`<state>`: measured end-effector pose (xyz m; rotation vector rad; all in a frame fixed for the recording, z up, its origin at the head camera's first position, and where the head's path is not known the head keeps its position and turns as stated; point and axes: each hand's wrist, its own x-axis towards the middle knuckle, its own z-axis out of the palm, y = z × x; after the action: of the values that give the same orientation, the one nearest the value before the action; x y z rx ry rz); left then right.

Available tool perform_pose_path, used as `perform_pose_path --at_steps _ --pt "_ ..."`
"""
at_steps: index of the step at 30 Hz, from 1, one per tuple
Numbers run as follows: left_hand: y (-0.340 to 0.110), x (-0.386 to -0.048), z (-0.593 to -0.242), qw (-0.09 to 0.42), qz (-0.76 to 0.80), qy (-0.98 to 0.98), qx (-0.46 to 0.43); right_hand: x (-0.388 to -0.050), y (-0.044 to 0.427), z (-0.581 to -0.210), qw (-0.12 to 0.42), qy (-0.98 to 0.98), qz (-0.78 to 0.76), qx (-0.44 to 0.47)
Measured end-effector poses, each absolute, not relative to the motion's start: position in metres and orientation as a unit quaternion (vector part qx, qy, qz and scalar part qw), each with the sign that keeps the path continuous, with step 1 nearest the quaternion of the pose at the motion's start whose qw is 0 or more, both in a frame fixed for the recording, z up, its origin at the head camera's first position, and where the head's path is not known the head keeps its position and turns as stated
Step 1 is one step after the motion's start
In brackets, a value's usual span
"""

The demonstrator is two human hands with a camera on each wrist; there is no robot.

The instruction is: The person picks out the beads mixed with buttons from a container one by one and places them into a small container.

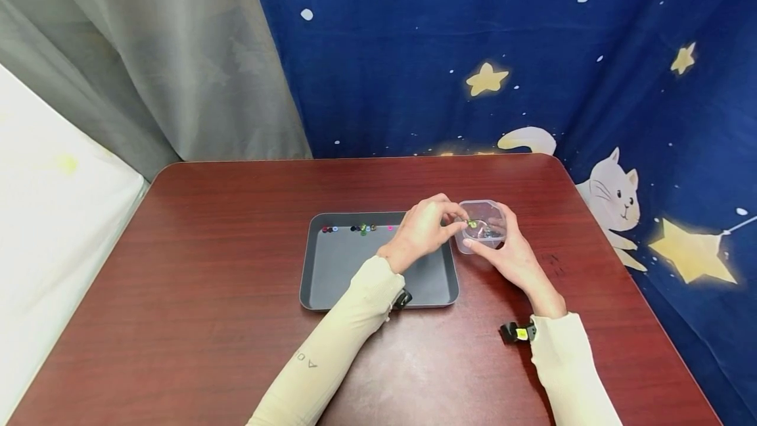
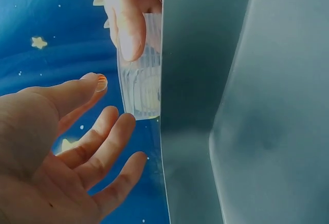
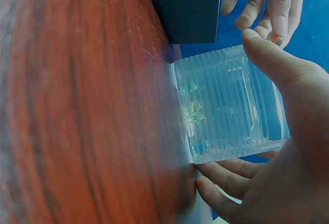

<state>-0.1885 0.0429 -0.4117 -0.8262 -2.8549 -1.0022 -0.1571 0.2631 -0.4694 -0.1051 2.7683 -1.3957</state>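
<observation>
My left hand (image 1: 421,227) reaches over the tray's right side to the clear plastic box. Between its thumb and index finger it pinches a small round bead (image 2: 102,83), see-through with orange stripes; the other fingers are spread apart. My right hand (image 1: 516,256) grips the ribbed box (image 3: 221,106), thumb on the near side and fingers round the other side. The open-topped box stands upright on the table beside the tray. Several small beads, some green, lie at its bottom. The pinched bead is close to the box's rim in the right wrist view.
A dark grey tray (image 1: 337,278) lies on the reddish-brown wooden table (image 1: 195,268). Along its far edge are several small coloured beads (image 1: 363,229) in groups, with a pink bead (image 1: 390,228) apart from them. Curtains hang behind the table. Each wrist wears a small black camera.
</observation>
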Motion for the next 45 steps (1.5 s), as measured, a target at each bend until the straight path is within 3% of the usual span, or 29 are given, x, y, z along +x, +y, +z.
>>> perform_pose_path --at_steps 13,45 --pt "0.0470 -0.1885 -0.4145 0.008 -0.301 -0.912 -0.278 -0.1535 0.2634 -0.4679 0.029 0.890 -0.455 -0.028" --pt "0.0452 -0.1903 -0.4185 -0.044 -0.295 -0.915 -0.270 -0.1551 0.2630 -0.4682 0.023 0.892 -0.449 -0.036"
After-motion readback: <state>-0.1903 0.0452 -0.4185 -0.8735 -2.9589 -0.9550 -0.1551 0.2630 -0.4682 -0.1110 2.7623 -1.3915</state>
